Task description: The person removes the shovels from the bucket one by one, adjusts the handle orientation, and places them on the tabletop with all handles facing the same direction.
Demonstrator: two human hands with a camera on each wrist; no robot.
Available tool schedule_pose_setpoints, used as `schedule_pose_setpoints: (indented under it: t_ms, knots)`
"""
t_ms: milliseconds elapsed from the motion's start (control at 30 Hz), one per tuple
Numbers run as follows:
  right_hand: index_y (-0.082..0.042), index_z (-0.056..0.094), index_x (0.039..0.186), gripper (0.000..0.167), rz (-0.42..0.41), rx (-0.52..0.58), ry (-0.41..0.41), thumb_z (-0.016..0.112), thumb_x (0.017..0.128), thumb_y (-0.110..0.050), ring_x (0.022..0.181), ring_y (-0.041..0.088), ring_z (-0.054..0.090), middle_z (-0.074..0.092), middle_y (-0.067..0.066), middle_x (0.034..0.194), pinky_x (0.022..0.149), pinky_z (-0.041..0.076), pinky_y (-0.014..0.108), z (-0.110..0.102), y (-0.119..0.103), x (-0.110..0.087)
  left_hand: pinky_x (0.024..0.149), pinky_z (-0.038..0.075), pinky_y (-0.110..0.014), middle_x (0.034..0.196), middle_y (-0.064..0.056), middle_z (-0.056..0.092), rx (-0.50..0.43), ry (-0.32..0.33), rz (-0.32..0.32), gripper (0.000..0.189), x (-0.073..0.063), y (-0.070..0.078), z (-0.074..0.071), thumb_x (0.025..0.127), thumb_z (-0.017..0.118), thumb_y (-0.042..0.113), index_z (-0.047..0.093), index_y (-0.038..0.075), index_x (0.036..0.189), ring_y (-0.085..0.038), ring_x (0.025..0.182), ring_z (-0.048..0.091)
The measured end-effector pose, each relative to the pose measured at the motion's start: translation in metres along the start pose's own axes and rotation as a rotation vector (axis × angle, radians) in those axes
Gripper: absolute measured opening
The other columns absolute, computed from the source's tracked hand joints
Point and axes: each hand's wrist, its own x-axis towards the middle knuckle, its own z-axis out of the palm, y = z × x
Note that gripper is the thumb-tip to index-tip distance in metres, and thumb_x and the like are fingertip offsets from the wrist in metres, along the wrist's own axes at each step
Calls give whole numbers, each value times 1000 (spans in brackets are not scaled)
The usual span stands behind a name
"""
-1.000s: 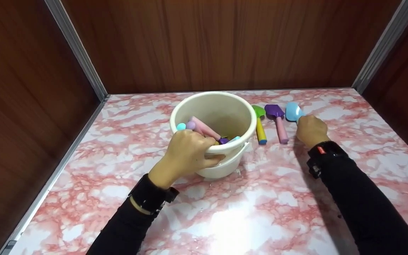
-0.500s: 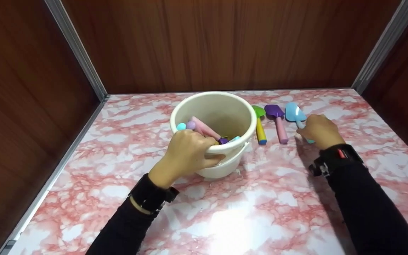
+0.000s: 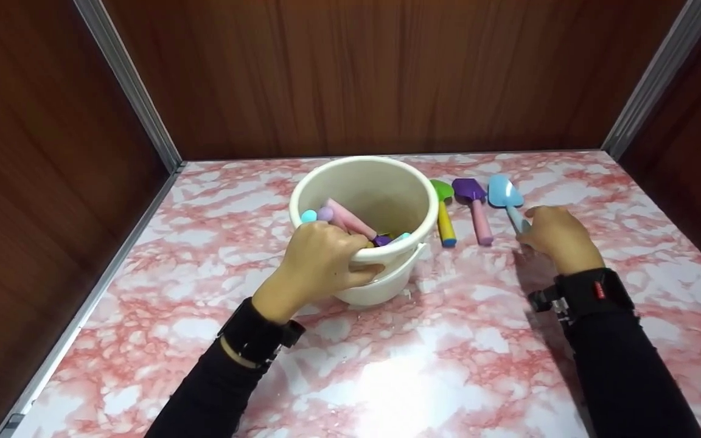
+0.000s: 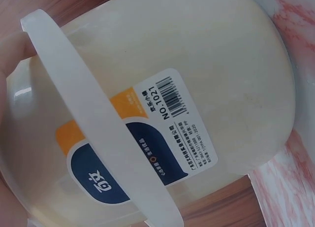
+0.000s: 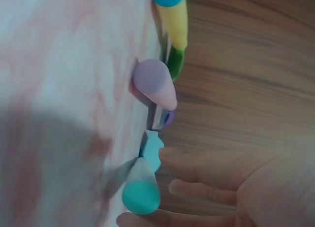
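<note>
My left hand (image 3: 323, 258) grips the near left rim of a cream plastic bucket (image 3: 381, 295), thumb outside the wall. Toy shovels with pink handles (image 3: 353, 220) and other coloured pieces lean inside it, partly hidden by that hand. In the left wrist view the bucket's white bail handle (image 4: 93, 99) crosses a printed label (image 4: 172, 123). My right hand (image 3: 560, 237) is beside a light-blue toy shovel (image 3: 504, 191) lying on the table. Its loosely extended fingers are around the teal-tipped handle end (image 5: 141, 197) without closing on it, in the right wrist view.
Between the bucket and the blue shovel lie a purple shovel (image 3: 469, 190) with a pink handle and a green shovel (image 3: 442, 190) with a yellow handle. The marbled pink table (image 3: 216, 328) is bounded by brown wood-grain panels (image 3: 350, 79) at the back and sides.
My right hand has drawn back toward me and to the right, its fingers loosening from the blue shovel, which stays on the table. The left hand and bucket have held still.
</note>
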Motion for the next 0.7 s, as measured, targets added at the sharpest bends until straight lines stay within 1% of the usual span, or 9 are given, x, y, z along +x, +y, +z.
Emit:
schedule_pose_setpoints:
  t_ms: [100,233,267,367,433,567,700]
  knots:
    - [11,64,127,42,-20,-3,1,64,89,-7,97,40,61,66,31,117,88,50,57,6,-1,4,49,46,-32,64,4,69,7,-6,-2,35,0,0,-1,85,87,47,72,18,72,-15,52,59]
    - [10,68,107,26,-71,-34,24,66,84,-1,87,38,59,66,25,98,81,49,54,10,1,9,48,44,-32,62,3,67,24,2,5,37,0,0,-1,85,87,47,70,18,71,-16,51,56]
    - [9,69,104,24,-86,-42,35,67,82,0,86,38,59,66,25,96,81,49,54,11,1,10,48,44,-33,62,3,67,27,6,7,37,0,0,-1,84,87,47,70,18,70,-16,51,56]
    - [7,69,99,19,-106,-52,70,67,81,2,85,37,58,66,24,94,79,48,55,14,3,14,48,45,-34,62,4,67,28,14,9,36,-1,0,0,83,88,46,69,18,70,-16,51,57]
    - [4,68,94,13,-105,-56,76,65,81,2,82,37,56,64,22,92,77,47,54,16,4,16,48,45,-34,63,4,67,27,12,6,36,-1,0,0,82,89,46,68,18,70,-16,52,57]
    - [2,67,96,13,-91,-44,89,63,84,1,83,39,58,64,23,93,77,48,57,19,6,19,48,45,-33,63,4,67,17,-1,3,36,-1,0,0,84,88,47,70,18,71,-15,51,55]
    - [3,68,99,13,-95,-28,108,62,87,0,86,41,60,65,24,96,78,48,58,21,6,20,48,45,-33,62,3,67,24,-4,6,37,-1,0,-1,84,88,47,70,18,71,-15,51,55]
